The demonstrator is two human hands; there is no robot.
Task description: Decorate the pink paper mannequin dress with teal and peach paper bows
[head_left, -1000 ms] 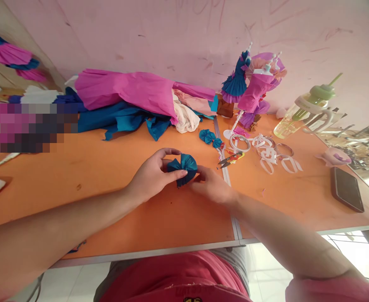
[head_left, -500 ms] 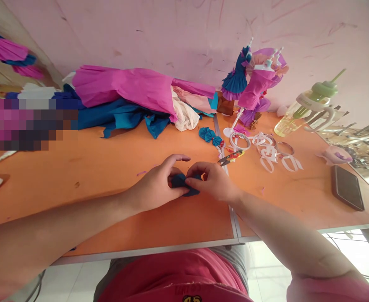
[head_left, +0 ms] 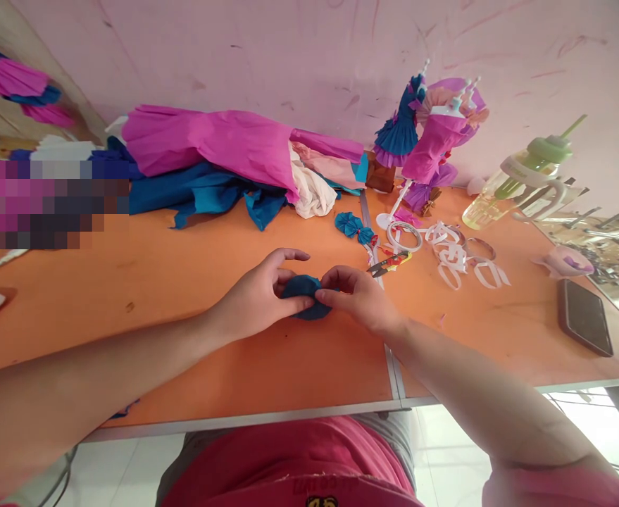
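Observation:
Both hands meet over the orange table around a small dark blue piece of crepe paper (head_left: 305,287), which looks rounded and gathered. My left hand (head_left: 256,294) grips its left side with the thumb in front, the index finger raised away from it. From the right, my right hand (head_left: 359,297) pinches the piece near its middle between thumb and fingers. Just beyond the hands lies a blue paper bow (head_left: 352,227) with a red centre. Beside it is a pair of small yellow-handled snips (head_left: 391,264).
Rolls of pink paper (head_left: 214,144) and blue paper (head_left: 203,190) lie along the wall. Small paper dresses (head_left: 430,141) stand on white stands at the back. To the right are tape rolls (head_left: 404,237), white ribbon (head_left: 449,250), a drink bottle (head_left: 520,176) and a phone (head_left: 584,317).
The blue paper piece now shows a wider, rounder face between the hands. Both hands have shifted slightly, and the left has moved a little up and left.

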